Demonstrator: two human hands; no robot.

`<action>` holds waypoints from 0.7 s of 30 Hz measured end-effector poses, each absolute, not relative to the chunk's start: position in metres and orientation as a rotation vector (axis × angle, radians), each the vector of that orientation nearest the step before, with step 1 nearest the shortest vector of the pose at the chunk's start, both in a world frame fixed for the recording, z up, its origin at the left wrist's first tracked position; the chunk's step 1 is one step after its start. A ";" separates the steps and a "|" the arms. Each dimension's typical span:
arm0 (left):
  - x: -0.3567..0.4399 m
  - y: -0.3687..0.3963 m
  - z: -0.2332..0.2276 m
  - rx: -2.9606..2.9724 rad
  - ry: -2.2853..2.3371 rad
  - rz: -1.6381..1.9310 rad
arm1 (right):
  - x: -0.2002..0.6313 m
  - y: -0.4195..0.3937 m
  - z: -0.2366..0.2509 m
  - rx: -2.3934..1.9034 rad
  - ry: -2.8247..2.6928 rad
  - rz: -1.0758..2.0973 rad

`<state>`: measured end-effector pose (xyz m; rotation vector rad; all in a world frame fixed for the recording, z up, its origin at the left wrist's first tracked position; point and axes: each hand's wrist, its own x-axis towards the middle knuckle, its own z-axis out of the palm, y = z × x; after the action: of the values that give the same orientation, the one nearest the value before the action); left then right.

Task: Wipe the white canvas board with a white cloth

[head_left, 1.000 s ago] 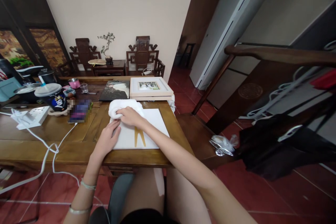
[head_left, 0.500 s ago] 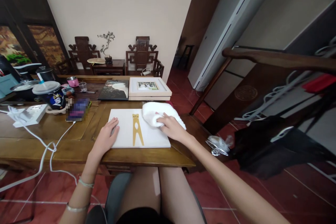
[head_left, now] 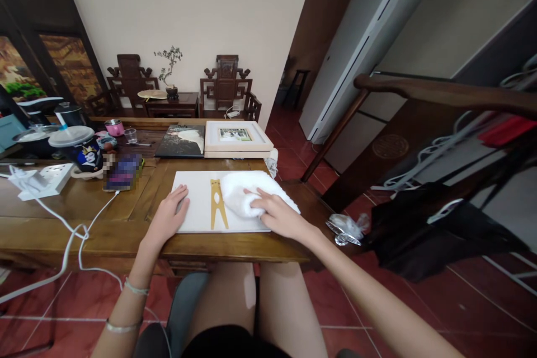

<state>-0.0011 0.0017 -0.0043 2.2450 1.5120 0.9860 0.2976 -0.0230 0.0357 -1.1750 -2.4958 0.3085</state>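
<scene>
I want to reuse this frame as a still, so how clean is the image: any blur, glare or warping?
Head view: soft, even light with no harsh glare; the white cloth under the right hand loses texture; a blurred patch masks something on the table; wide-angle warping bends the edges, notably the wooden rail.

Left hand (head_left: pixel 168 217) lies flat (fingers spread), right hand (head_left: pixel 277 213) seemingly curled, palm down.

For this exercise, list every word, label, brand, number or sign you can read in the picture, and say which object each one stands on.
No text can be read.
White panel under the left hand: a gold figure, no letters.
White cloth under the right hand: plain.
Phone screen: blurred out.
Printed cup: a picture, any lettering too small.
Framed photo: too small.
</scene>
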 end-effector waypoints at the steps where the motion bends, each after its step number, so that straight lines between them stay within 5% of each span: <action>1: -0.001 0.002 -0.005 2.245 1.513 0.988 | 0.295 -0.010 0.034 -1.163 -2.489 0.292; 10: -0.002 0.001 -0.003 2.224 1.517 0.987 | 0.274 0.051 0.021 -1.242 -2.425 0.100; 21: -0.002 0.002 -0.006 2.257 1.509 0.987 | 0.290 -0.067 0.047 -1.198 -2.587 0.326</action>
<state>-0.0020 0.0023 -0.0055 2.2568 1.5089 0.9868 0.2898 -0.0675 0.0472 -1.1982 -2.5873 0.3260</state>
